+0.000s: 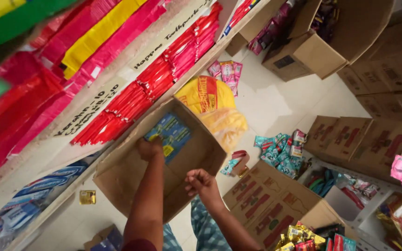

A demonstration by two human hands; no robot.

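Head view: left hand (149,148) was down inside the open cardboard box (131,179), fingers closed on the blue packet stack (170,135) lying against the box's far wall. Right hand (200,181) rested curled on the near rim, holding nothing, steadying it. My read: grip the stack square, lift straight up clear of the flaps, keep the rim pinned. Red packets (131,100) filled the shelf just beside it.

Shop: stocked shelves (131,88), cartons (350,139).
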